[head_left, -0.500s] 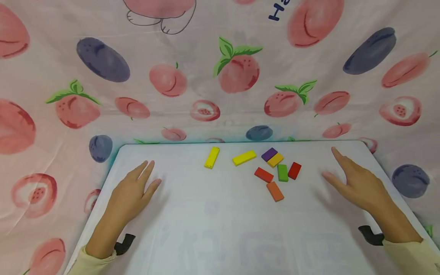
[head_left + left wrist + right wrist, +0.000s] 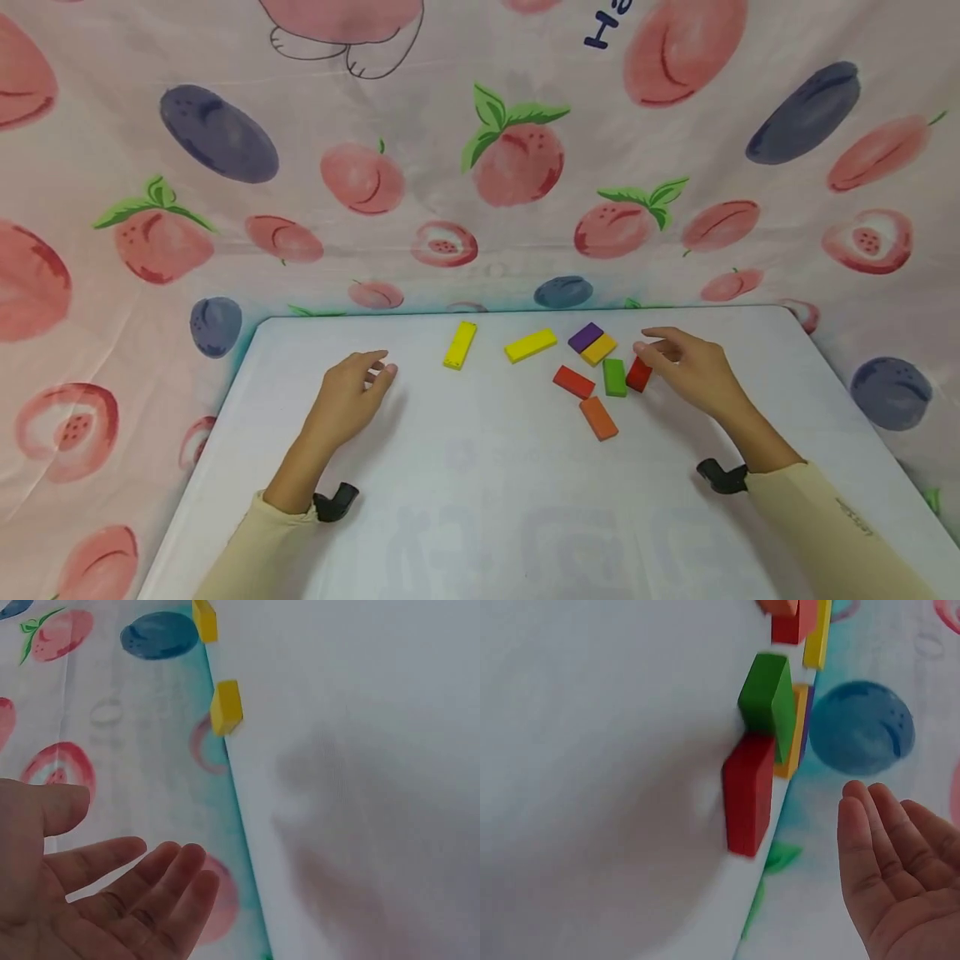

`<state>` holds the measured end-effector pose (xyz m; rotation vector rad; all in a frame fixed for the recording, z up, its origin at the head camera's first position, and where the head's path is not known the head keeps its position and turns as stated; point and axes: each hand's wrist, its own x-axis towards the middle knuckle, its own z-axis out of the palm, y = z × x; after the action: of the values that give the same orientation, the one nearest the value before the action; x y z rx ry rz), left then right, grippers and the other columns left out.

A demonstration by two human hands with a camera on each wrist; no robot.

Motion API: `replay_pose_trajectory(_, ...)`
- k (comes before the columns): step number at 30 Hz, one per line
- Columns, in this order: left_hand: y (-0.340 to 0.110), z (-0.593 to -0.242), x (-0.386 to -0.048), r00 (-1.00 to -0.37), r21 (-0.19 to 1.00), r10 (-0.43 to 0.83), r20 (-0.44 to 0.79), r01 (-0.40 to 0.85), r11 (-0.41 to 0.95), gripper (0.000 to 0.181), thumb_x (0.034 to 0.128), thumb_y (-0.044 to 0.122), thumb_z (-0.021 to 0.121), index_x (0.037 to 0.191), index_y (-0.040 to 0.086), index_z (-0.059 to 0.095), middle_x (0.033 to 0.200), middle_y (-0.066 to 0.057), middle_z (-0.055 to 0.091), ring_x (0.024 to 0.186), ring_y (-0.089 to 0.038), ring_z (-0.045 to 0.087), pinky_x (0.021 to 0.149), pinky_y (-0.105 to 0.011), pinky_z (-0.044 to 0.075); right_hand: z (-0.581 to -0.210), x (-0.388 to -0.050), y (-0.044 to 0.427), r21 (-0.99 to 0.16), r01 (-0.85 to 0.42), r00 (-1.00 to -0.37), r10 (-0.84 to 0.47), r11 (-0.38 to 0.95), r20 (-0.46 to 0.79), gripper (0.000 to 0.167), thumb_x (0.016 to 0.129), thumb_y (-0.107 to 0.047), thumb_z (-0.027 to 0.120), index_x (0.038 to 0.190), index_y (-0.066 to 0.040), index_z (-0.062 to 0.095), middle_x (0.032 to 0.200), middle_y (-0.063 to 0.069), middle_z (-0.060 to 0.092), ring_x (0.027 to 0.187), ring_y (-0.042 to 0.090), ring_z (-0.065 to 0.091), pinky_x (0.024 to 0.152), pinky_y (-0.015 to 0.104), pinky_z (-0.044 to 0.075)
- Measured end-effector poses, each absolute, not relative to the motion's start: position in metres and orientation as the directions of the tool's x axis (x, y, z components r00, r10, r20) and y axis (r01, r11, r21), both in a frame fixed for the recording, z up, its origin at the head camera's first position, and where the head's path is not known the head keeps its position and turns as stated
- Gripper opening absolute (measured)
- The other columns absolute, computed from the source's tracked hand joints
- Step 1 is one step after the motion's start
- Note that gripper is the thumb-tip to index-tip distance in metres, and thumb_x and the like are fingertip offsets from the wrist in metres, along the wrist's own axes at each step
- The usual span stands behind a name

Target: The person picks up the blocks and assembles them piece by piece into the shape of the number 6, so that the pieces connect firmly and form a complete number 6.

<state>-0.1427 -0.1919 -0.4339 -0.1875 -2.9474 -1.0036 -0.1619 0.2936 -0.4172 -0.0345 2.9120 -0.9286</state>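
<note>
My right hand (image 2: 696, 372) hovers just right of the cluster of blocks. Its thumb and fingers are slightly bent and partly cover a dark red block (image 2: 637, 377) in the head view. In the right wrist view this red block (image 2: 748, 795) stands apart from the fingers, next to a green block (image 2: 768, 701). My left hand (image 2: 343, 407) hangs over the left part of the table, fingers loosely bent with nothing between them. Nearest to it lies a yellow block (image 2: 460, 345). A second yellow block (image 2: 530, 345) lies further right.
A purple block (image 2: 585, 337) touches an amber block (image 2: 598, 350) near the table's back edge. A red block (image 2: 573, 382) and an orange block (image 2: 598, 418) lie in front of them. The white table (image 2: 465, 508) meets a fruit-print cloth (image 2: 420, 108) behind.
Both hands have moved inward, the right one to the dark red block, the left one rightward. Their fingers are more bent than before. The blocks keep their places.
</note>
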Motion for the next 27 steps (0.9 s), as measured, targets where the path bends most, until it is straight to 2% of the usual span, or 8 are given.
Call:
replay_pose_trajectory(3,-0.179,-0.438,-0.154,-0.995,0.633,0.097,0.022,0.089,0.769,0.048,0.1052,0.037,0.055,0.138,0.002,0.061,0.119,-0.017,0.071,0.105,-0.033,0.070,0.088,-0.049,0.058,-0.421,-0.175,0.280,-0.629,0.063,-0.988,-0.039,0.775,-0.147,0.078,0.094,-0.073,0.050,0.145,-0.015,0.054,0.120,0.016,0.073,0.108,0.033,0.068,0.084,0.046,0.060)
replay_pose_trajectory(5,-0.171,-0.441,-0.161,-0.996,0.656,0.086,0.004,0.068,0.751,0.047,0.1047,0.036,0.055,0.137,0.002,0.062,0.118,-0.018,0.071,0.105,-0.033,0.070,0.087,-0.049,0.058,-0.423,-0.184,0.269,-0.664,0.103,-0.981,-0.034,0.741,-0.190,0.076,0.094,-0.073,0.052,0.144,-0.015,0.055,0.121,0.016,0.071,0.106,0.032,0.070,0.087,0.046,0.060)
replay_pose_trajectory(9,-0.157,-0.447,-0.174,-0.998,0.695,0.054,-0.031,0.017,0.719,0.046,0.1036,0.036,0.057,0.134,0.003,0.064,0.116,-0.019,0.071,0.105,-0.034,0.069,0.087,-0.048,0.058,-0.426,-0.199,0.249,-0.736,0.198,-0.959,-0.029,0.647,-0.284,0.072,0.095,-0.068,0.056,0.142,-0.014,0.055,0.129,0.017,0.065,0.112,0.033,0.070,0.098,0.049,0.057)
replay_pose_trajectory(12,-0.148,-0.451,-0.184,-0.998,0.706,0.022,-0.061,-0.027,0.708,0.045,0.1027,0.036,0.058,0.132,0.003,0.065,0.115,-0.019,0.072,0.107,-0.034,0.068,0.090,-0.049,0.056,-0.429,-0.210,0.234,-0.779,0.263,-0.941,-0.028,0.569,-0.338,0.073,0.093,-0.067,0.059,0.141,-0.012,0.056,0.134,0.016,0.062,0.116,0.032,0.068,0.102,0.046,0.055)
replay_pose_trajectory(17,-0.134,-0.460,-0.198,-0.992,0.709,-0.015,-0.129,-0.103,0.697,0.044,0.1011,0.039,0.060,0.128,0.005,0.068,0.119,-0.019,0.072,0.112,-0.035,0.066,0.095,-0.050,0.053,-0.434,-0.224,0.212,-0.799,0.339,-0.919,-0.007,0.497,-0.394,0.072,0.091,-0.067,0.064,0.136,-0.011,0.060,0.132,0.015,0.065,0.110,0.027,0.070,0.095,0.037,0.059)
replay_pose_trajectory(22,-0.124,-0.469,-0.210,-0.987,0.722,-0.008,-0.162,-0.124,0.681,0.044,0.0997,0.039,0.062,0.124,0.003,0.068,0.115,-0.017,0.072,0.108,-0.033,0.065,0.093,-0.046,0.053,-0.441,-0.234,0.195,-0.775,0.376,-0.904,0.017,0.508,-0.427,0.067,0.091,-0.066,0.065,0.133,-0.013,0.063,0.124,0.012,0.066,0.102,0.022,0.072,0.083,0.028,0.061)
replay_pose_trajectory(27,-0.115,-0.474,-0.214,-0.985,0.722,-0.019,-0.171,-0.139,0.678,0.044,0.0981,0.039,0.065,0.121,0.002,0.069,0.110,-0.015,0.072,0.102,-0.029,0.063,0.091,-0.043,0.054,-0.444,-0.239,0.184,-0.746,0.430,-0.880,0.051,0.508,-0.472,0.077,0.089,-0.070,0.064,0.141,-0.012,0.057,0.127,0.012,0.062,0.095,0.021,0.073,0.084,0.027,0.060)
